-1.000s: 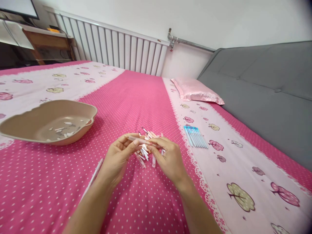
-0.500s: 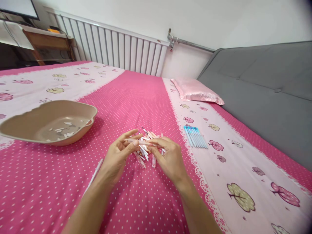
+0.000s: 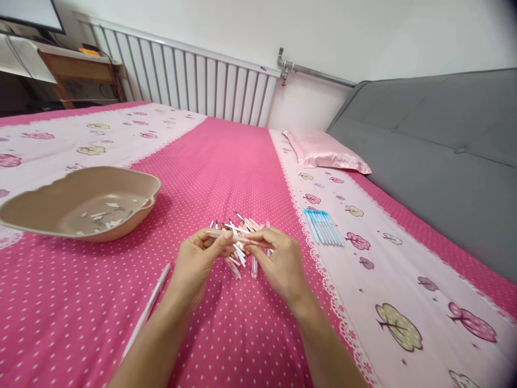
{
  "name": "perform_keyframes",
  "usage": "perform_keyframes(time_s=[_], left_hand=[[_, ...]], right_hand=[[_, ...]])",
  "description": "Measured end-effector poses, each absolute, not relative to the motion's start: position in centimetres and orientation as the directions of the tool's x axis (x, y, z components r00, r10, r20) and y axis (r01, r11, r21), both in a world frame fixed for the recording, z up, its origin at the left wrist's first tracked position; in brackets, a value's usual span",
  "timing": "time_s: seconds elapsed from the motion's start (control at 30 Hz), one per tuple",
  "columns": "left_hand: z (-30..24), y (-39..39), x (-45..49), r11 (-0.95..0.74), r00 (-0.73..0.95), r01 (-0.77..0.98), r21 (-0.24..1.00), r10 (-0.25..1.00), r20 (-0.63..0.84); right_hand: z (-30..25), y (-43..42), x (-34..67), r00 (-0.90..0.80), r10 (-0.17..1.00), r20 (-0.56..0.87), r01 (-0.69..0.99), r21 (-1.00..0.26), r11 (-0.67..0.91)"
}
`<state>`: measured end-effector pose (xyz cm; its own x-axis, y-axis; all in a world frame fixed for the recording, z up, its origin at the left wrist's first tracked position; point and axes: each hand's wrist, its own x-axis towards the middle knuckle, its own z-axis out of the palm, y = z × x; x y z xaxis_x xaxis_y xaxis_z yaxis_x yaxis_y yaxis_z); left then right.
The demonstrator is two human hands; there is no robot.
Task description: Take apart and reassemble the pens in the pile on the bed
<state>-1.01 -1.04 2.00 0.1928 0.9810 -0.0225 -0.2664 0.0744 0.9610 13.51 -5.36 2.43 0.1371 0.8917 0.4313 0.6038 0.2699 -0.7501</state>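
Note:
A pale pink pen (image 3: 239, 238) lies crosswise between my two hands, above a loose pile of pen parts. My left hand (image 3: 201, 257) is closed on its left end, thumb on top. My right hand (image 3: 279, 257) pinches the other end between thumb and fingers. Beneath and behind them, the pile of pen parts (image 3: 240, 258) holds white refills, dark tips and clear pink barrels, partly hidden by my fingers. One long whitish pen (image 3: 150, 304) rests on the sheet beside my left forearm, which covers its lower end.
A beige basin (image 3: 60, 215) with several small white pieces inside stands at the left. To the right lies a row of blue-capped pens (image 3: 324, 228). Farther back are a pink pillow (image 3: 326, 150) and a grey headboard (image 3: 436, 145). Polka-dot bedding (image 3: 238, 156) spreads underneath.
My left fingers, spread out before, have curled in around the pen. My left forearm has shifted slightly right, uncovering more of the whitish pen. My right hand has barely moved.

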Motion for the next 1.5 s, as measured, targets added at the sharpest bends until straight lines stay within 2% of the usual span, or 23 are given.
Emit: perform_keyframes(time_s=[0.17,0.3,0.37,0.53,0.63,0.87,1.03,1.23,1.37,1.5], left_hand=[[2.05,-0.96,-0.99,0.118,0.137,-0.124,0.985,0.985,-0.1],[1.93,-0.68,-1.36,0.158,0.217,-0.01,0.987,0.964,-0.152],[1.96,-0.72,-1.45,0.186,0.303,-0.042,0.982,0.938,-0.165],[2.43,-1.41,-1.14,0.187,0.451,-0.312,0.932,0.892,-0.028],[2.52,-1.53,-0.93,0.185,0.428,-0.332,0.925,0.904,-0.027],[1.93,-0.96,-1.01,0.012,0.328,-0.195,0.981,0.943,0.054],[2.09,-1.04,-0.81,0.062,0.233,-0.176,0.982,0.972,-0.019],[2.32,-1.22,-0.59,0.031,0.103,-0.098,0.995,0.994,-0.021],[2.3,-1.16,-0.77,0.036,0.12,-0.057,0.998,0.992,-0.029],[2.46,-1.35,-0.88,0.041,0.218,-0.217,0.975,0.976,0.007]], right_hand=[[2.39,-5.33,13.58,0.137,0.875,0.464,0.67,-0.694,0.263],[2.36,-5.38,13.66,0.147,0.874,0.464,0.669,-0.697,0.258],[2.36,-5.37,13.69,0.154,0.879,0.452,0.657,-0.711,0.251],[2.38,-5.33,13.6,0.155,0.903,0.402,0.641,-0.736,0.217],[2.38,-5.31,13.48,0.146,0.915,0.377,0.633,-0.746,0.207],[2.38,-5.41,13.48,0.144,0.92,0.364,0.646,-0.739,0.192],[1.98,-5.26,13.62,0.139,0.909,0.393,0.682,-0.704,0.2],[1.68,-5.07,13.49,0.161,0.902,0.401,0.699,-0.692,0.183],[1.87,-5.13,13.46,0.177,0.903,0.392,0.667,-0.722,0.183],[2.1,-5.17,13.52,0.18,0.921,0.345,0.604,-0.778,0.173]])
